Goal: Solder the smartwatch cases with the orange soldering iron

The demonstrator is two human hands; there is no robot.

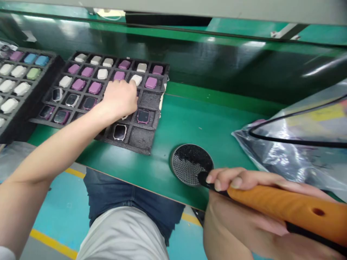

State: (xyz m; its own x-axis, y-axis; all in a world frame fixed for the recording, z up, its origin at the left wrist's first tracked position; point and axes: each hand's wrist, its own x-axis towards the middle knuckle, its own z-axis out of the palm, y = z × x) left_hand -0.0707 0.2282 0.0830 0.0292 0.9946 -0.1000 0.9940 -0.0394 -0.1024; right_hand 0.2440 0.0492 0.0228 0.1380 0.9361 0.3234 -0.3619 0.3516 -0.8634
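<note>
Left hand (119, 97) is over a black foam tray with square cells (154, 97), near the far-left part of the green worktop (189, 122). Fingers pressed together and curled down. Index fingertip (132, 82) is on a white rounded watch case (136, 79), second row from the tray's far edge, second cell in from its right edge. Thumb is hidden, so can't tell if it's pinching.

Far rows of that tray: white and purple rounded cases. Near rows: watch bodies with dark glass faces, incl. a pink-framed one (143, 116) and a silver-framed one (119, 132).

A second black foam tray (51, 59) sits just beside it, over the worktop's left edge, holding white, blue and green cases.

Right hand (244, 213) is at the worktop's near edge, fingers wrapped around the orange handle of a pen-shaped tool (284, 204). Its black tip (203, 179) is at the lower-right rim of a round perforated metal disc with black crust (187, 164). Can't tell if they touch.

Right side of worktop: silver foil bag (295, 155) with a black cable (298, 142) over it.

Below the near edge: blue denim legwear (130, 195), pale grey shirt hem (121, 234), teal floor with yellow stripe (62, 195).
</note>
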